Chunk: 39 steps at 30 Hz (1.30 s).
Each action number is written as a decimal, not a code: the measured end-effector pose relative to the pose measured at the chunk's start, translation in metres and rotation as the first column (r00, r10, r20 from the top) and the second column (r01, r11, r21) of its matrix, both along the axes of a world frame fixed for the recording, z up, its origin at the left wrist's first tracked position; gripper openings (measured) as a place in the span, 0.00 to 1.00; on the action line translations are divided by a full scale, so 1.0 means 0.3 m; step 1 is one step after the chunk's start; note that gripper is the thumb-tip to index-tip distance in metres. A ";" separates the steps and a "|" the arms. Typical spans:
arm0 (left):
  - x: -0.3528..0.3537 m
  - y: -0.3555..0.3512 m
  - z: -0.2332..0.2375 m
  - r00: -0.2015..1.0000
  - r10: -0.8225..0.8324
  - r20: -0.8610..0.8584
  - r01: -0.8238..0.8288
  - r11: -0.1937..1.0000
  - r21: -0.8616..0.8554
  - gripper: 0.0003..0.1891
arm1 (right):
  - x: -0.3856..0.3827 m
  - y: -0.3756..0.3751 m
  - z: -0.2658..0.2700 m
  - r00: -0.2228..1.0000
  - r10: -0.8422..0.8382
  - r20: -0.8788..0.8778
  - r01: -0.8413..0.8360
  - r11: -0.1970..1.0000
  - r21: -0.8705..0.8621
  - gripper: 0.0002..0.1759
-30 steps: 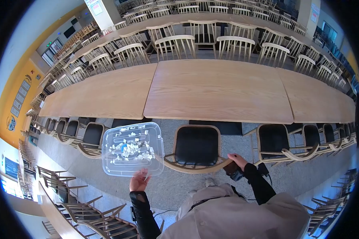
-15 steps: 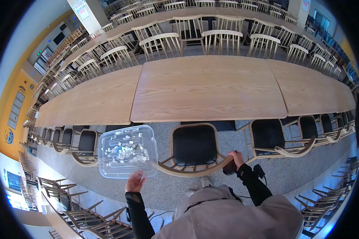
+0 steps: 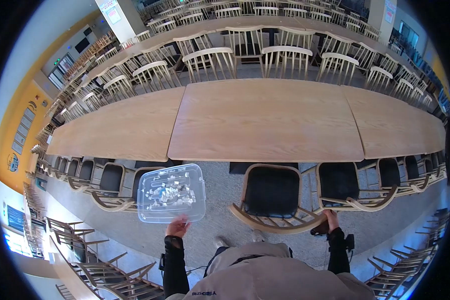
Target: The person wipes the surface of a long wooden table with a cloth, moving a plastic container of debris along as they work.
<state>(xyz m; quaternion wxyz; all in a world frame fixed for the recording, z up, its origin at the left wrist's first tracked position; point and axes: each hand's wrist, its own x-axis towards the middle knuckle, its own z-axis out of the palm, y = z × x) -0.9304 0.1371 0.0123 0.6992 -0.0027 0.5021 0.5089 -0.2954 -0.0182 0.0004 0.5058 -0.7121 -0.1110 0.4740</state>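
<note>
My left hand (image 3: 177, 226) grips the near edge of a clear plastic box (image 3: 199, 212), its fingertips showing through the plastic. Inside the box lies a heap of small white and grey pieces (image 3: 172, 193), with a bit of blue among them. My right hand (image 3: 331, 219) is closed on the right end of the curved wooden back of a chair (image 3: 272, 192) with a black seat. A dark brown object (image 3: 320, 229) shows just beside that hand; what it is I cannot tell. The chair stands angled, close to its right-hand neighbour (image 3: 338, 181).
A long row of joined wooden tables (image 3: 265, 120) runs across in front of me. More chairs (image 3: 111, 177) line its near side, and others (image 3: 287, 57) its far side. Stacked or overturned chairs (image 3: 120, 275) lie behind on the left. Grey floor (image 3: 217, 200) shows left of the chair.
The chair has moved right and turned, with my right hand on its back. Floor now shows between it and the box. The box stays in my left hand, slightly further right in view.
</note>
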 end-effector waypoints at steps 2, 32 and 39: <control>-0.009 0.031 0.001 1.000 -0.013 -0.007 0.013 1.000 -0.025 0.13 | 0.063 -0.034 -0.070 0.924 0.155 0.349 -0.175 0.984 0.026 0.16; -0.622 0.552 0.066 0.919 -0.333 0.212 0.303 0.939 0.161 0.07 | -1.141 1.029 0.247 0.968 -0.126 -0.218 0.230 0.796 0.560 0.06; -0.643 0.628 0.106 0.933 -0.261 0.250 0.212 0.955 0.206 0.05 | -0.850 1.288 0.083 0.900 -0.292 0.323 0.098 0.859 0.502 0.13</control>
